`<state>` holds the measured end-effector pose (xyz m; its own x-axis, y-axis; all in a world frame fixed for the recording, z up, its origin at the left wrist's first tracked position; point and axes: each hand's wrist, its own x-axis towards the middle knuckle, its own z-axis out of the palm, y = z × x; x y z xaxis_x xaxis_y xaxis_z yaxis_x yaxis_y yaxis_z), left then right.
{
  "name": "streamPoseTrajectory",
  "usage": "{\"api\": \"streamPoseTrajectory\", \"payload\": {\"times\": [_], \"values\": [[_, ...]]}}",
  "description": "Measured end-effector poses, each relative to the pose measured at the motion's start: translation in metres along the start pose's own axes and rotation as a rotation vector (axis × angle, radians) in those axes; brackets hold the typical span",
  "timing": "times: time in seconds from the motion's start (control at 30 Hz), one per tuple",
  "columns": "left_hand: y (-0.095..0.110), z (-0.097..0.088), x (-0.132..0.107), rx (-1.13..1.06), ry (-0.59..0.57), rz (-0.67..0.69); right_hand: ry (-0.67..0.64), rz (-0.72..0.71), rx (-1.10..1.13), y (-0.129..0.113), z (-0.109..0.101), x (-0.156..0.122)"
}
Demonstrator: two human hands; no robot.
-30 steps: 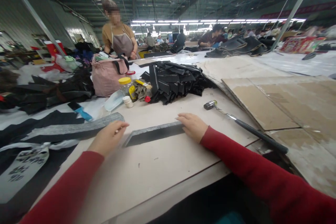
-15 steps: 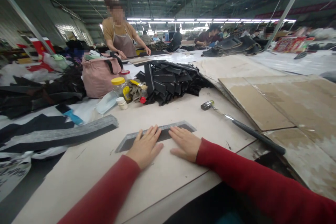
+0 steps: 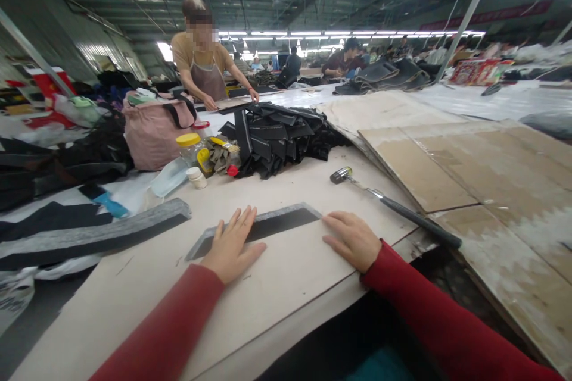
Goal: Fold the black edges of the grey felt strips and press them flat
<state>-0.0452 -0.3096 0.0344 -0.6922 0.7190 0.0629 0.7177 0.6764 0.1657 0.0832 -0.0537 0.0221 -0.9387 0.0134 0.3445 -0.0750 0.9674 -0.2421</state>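
Observation:
A dark fabric strip with a grey border along its far side and ends lies flat on the pale board in front of me. My left hand rests flat over its left part, fingers spread, covering some of it. At the strip's right tip is my right hand, its fingertips by the corner and thumb apart from them. Beyond my right hand lies a mallet with a dark head and long black handle. To the left, a longer dark strip with a grey band lies on other dark pieces.
A heap of dark cut pieces stands behind the strip. Left of it are a yellow-lidded jar, a small white bottle, a brush and a pink bag. Cardboard sheets lie right. A co-worker stands across the table.
My right hand has slid right, off the strip's middle to its right tip. My left hand stays on the left part. The view has shifted slightly right.

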Motion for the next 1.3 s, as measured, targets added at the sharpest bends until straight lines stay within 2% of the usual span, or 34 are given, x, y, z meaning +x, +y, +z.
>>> {"api": "streamPoseTrajectory", "payload": {"times": [0.1, 0.2, 0.3, 0.4, 0.57, 0.83, 1.03, 1.3], "values": [[0.010, -0.004, 0.003, -0.033, 0.098, 0.059, 0.003, -0.025, 0.026, -0.002, 0.001, -0.001], [0.033, -0.005, 0.015, -0.094, 0.175, 0.166, -0.007, -0.035, 0.019, -0.006, -0.001, 0.000], [0.059, 0.000, 0.032, -0.130, 0.204, 0.241, -0.025, -0.033, -0.030, -0.009, -0.003, 0.004], [0.073, 0.010, 0.045, -0.145, 0.210, 0.224, -0.041, -0.025, -0.081, -0.012, -0.003, 0.008], [0.074, 0.019, 0.048, -0.129, 0.224, 0.185, -0.042, -0.054, -0.099, -0.014, 0.002, 0.012], [0.076, 0.019, 0.047, -0.003, 0.241, 0.176, -0.048, -0.107, -0.156, -0.014, 0.003, 0.019], [0.076, 0.021, 0.048, 0.127, 0.260, 0.159, -0.086, -0.078, -0.196, -0.015, 0.004, 0.026], [0.075, 0.024, 0.048, 0.123, 0.295, 0.071, -0.092, -0.096, -0.238, -0.014, 0.005, 0.024]]}}
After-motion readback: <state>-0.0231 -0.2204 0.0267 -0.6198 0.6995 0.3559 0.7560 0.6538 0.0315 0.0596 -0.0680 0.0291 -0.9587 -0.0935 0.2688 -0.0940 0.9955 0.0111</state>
